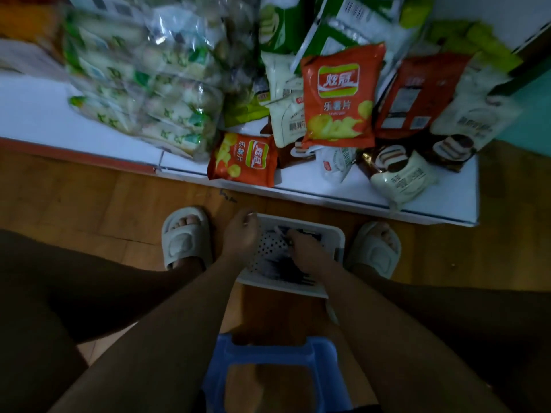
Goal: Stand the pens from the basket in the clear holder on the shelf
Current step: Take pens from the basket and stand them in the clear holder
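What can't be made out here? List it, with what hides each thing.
- Pens in the white basket: dark and blurred in the head view, uncountable.
- Right hand: its fingers are buried among the pens, so its grip is unclear.
- Left hand: at the basket's rim; blur hides whether it holds anything.
- Clear holder: nowhere in view.
- Blue stool: cut off by the bottom edge.

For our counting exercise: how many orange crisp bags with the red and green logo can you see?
2. The larger orange crisp bag stands in the middle of the snack pile; the smaller orange crisp bag lies at the white surface's front edge, to its left. Others may be buried underneath.
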Demonstrator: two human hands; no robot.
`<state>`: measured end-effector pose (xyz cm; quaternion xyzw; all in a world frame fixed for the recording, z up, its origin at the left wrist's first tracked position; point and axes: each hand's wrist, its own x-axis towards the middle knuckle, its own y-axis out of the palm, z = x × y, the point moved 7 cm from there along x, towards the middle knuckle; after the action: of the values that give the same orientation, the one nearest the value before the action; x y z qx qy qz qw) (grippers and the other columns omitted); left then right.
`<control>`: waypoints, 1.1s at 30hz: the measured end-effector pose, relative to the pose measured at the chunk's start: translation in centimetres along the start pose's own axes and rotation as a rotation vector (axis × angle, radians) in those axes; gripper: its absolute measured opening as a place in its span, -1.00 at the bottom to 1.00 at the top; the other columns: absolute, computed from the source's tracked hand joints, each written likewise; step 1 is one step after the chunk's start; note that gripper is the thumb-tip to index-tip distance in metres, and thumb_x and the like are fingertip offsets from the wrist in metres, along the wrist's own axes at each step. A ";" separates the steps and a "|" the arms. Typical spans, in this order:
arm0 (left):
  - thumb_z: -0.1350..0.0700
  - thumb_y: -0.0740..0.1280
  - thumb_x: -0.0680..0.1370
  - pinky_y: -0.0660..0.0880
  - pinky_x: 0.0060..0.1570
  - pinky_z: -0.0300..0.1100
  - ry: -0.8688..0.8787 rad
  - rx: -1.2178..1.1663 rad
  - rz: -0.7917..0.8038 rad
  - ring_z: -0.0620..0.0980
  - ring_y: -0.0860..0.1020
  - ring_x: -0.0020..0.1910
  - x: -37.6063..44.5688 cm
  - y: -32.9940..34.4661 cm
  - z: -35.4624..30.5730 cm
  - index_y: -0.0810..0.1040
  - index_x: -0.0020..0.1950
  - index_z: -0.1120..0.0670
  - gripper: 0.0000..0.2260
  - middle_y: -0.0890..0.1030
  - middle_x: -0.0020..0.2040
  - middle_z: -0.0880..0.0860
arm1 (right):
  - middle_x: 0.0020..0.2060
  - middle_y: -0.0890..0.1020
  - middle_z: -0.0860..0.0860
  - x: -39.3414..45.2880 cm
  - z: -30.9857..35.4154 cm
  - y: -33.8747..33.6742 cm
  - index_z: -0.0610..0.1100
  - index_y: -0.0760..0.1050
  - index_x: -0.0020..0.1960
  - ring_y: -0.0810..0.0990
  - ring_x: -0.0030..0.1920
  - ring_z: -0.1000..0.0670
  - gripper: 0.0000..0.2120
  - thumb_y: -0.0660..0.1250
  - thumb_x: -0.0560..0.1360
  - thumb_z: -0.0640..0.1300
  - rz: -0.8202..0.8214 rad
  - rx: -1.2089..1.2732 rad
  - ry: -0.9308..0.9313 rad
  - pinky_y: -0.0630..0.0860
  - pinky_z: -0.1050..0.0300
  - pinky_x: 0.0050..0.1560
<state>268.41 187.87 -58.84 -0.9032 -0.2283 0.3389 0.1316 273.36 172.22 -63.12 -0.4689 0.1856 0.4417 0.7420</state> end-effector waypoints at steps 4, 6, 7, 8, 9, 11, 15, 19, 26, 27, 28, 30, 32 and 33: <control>0.06 0.15 0.65 0.40 0.18 -0.10 0.056 -0.088 -0.036 0.07 0.49 0.17 -1.6 -2.0 -4.3 0.48 0.33 0.08 -0.71 0.55 0.21 0.11 | -0.12 0.53 -0.18 -2.8 3.4 -4.4 -0.14 0.32 0.17 0.51 -0.17 -0.15 -0.87 0.15 0.63 -0.18 -0.069 0.155 -0.077 0.47 -0.13 -0.16; 0.04 0.15 0.66 0.36 0.15 -0.16 0.120 -0.089 -0.058 0.07 0.47 0.22 -2.7 -3.0 -6.7 0.46 0.36 0.07 -0.70 0.53 0.24 0.09 | -0.17 0.51 -0.13 -4.7 5.5 -6.8 -0.14 0.33 0.05 0.54 -0.15 -0.16 -0.86 0.17 0.63 -0.07 -0.174 0.251 -0.123 0.50 -0.16 -0.05; 0.04 0.14 0.66 0.33 0.13 -0.19 0.161 -0.071 -0.068 0.06 0.46 0.24 -3.3 -3.6 -8.1 0.45 0.37 0.07 -0.69 0.52 0.25 0.07 | -0.18 0.51 -0.10 -5.8 6.7 -8.0 -0.13 0.33 0.03 0.56 -0.14 -0.12 -0.84 0.19 0.63 -0.03 -0.226 0.294 -0.145 0.49 -0.12 -0.04; 0.04 0.13 0.66 0.32 0.11 -0.21 0.198 -0.065 -0.082 0.04 0.45 0.23 -3.9 -4.2 -9.5 0.44 0.38 0.06 -0.68 0.52 0.24 0.05 | -0.23 0.51 -0.05 -6.8 7.9 -9.2 -0.13 0.32 0.00 0.55 -0.18 -0.05 -0.83 0.21 0.63 -0.02 -0.272 0.331 -0.173 0.49 -0.06 -0.07; 0.04 0.13 0.66 0.32 0.10 -0.22 0.232 -0.068 -0.096 0.01 0.46 0.20 -4.5 -4.8 -10.9 0.44 0.38 0.06 -0.69 0.51 0.23 0.02 | -0.27 0.51 -0.01 -7.9 9.4 -10.4 -0.13 0.32 -0.02 0.54 -0.23 0.01 -0.82 0.21 0.63 -0.02 -0.319 0.355 -0.210 0.47 0.02 -0.11; 0.04 0.13 0.66 0.40 0.07 -0.18 0.309 -0.078 -0.128 -0.01 0.50 0.11 -5.6 -6.1 -13.6 0.47 0.34 0.04 -0.71 0.54 0.20 0.01 | -0.28 0.54 0.03 -10.3 12.4 -12.8 -0.11 0.35 0.01 0.53 -0.26 0.09 -0.85 0.19 0.64 -0.02 -0.401 0.400 -0.264 0.44 0.12 -0.18; 0.03 0.14 0.65 0.44 0.08 -0.13 0.497 -0.073 -0.217 0.03 0.52 0.13 -8.7 -9.5 -20.0 0.48 0.32 0.04 -0.71 0.57 0.20 0.05 | -0.23 0.55 -0.17 -15.1 18.2 -17.3 -0.10 0.32 0.03 0.55 -0.24 -0.08 -0.78 0.10 0.65 0.07 -0.535 0.477 -0.386 0.48 -0.10 -0.17; 0.08 0.16 0.65 0.41 -0.06 -0.23 0.751 -0.198 -0.322 -0.09 0.54 0.01 -14.0 -14.2 -28.2 0.51 0.28 0.03 -0.75 0.59 0.07 -0.06 | -0.31 0.47 -0.01 -20.8 24.5 -23.0 -0.02 0.20 0.04 0.46 -0.34 0.00 -0.82 0.09 0.64 0.09 -0.654 0.427 -0.548 0.43 -0.10 -0.23; 0.11 0.22 0.61 0.39 -0.24 -0.43 1.081 -0.317 -0.534 -0.26 0.53 -0.18 -21.7 -23.6 -38.9 0.51 0.15 -0.06 -0.84 0.60 -0.11 -0.06 | -0.15 0.53 -0.20 -31.5 34.0 -33.1 -0.22 0.30 0.05 0.47 -0.34 -0.02 -0.82 0.12 0.67 -0.08 -0.827 0.450 -0.808 0.44 0.08 -0.27; 0.10 0.22 0.61 0.38 -0.26 -0.44 1.095 -0.321 -0.548 -0.25 0.52 -0.18 -22.1 -24.5 -40.0 0.52 0.15 -0.05 -0.84 0.59 -0.10 -0.07 | -0.14 0.52 -0.18 -32.7 35.1 -34.3 -0.23 0.33 0.06 0.47 -0.36 -0.02 -0.81 0.14 0.66 -0.09 -0.848 0.463 -0.831 0.44 0.11 -0.32; 0.09 0.23 0.60 0.37 -0.26 -0.45 1.099 -0.319 -0.554 -0.26 0.52 -0.15 -22.4 -25.3 -41.1 0.52 0.16 -0.04 -0.83 0.59 -0.09 -0.09 | -0.14 0.52 -0.13 -33.8 36.0 -35.5 -0.24 0.37 0.07 0.48 -0.35 -0.01 -0.81 0.15 0.66 -0.09 -0.876 0.461 -0.850 0.46 0.10 -0.31; 0.08 0.23 0.60 0.39 -0.23 -0.40 1.090 -0.281 -0.551 -0.25 0.52 -0.08 -22.2 -26.5 -43.0 0.53 0.16 -0.03 -0.83 0.58 -0.04 -0.11 | -0.18 0.52 -0.01 -35.5 37.8 -38.0 -0.19 0.44 0.04 0.52 -0.29 0.01 -0.84 0.18 0.65 -0.10 -0.940 0.445 -0.895 0.53 0.03 -0.24; 0.09 0.25 0.60 0.45 -0.14 -0.30 1.081 -0.229 -0.503 -0.20 0.53 -0.05 -21.2 -27.2 -44.9 0.53 0.19 0.00 -0.81 0.57 0.03 -0.09 | -0.20 0.52 0.05 -36.7 39.4 -40.7 -0.15 0.47 0.02 0.55 -0.25 0.00 -0.88 0.21 0.64 -0.12 -1.017 0.463 -0.945 0.56 0.00 -0.18; 0.09 0.26 0.60 0.48 -0.07 -0.24 1.074 -0.200 -0.476 -0.16 0.54 -0.03 -20.6 -27.3 -45.7 0.53 0.21 0.01 -0.80 0.57 0.07 -0.07 | -0.18 0.53 0.06 -37.1 40.0 -42.0 -0.14 0.49 0.02 0.56 -0.22 -0.01 -0.89 0.22 0.63 -0.14 -1.060 0.472 -0.962 0.56 0.02 -0.17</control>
<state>276.57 197.27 -3.08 -0.8801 -0.3570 -0.2273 0.2152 282.56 181.66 4.41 -0.0794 -0.3199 0.1299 0.9351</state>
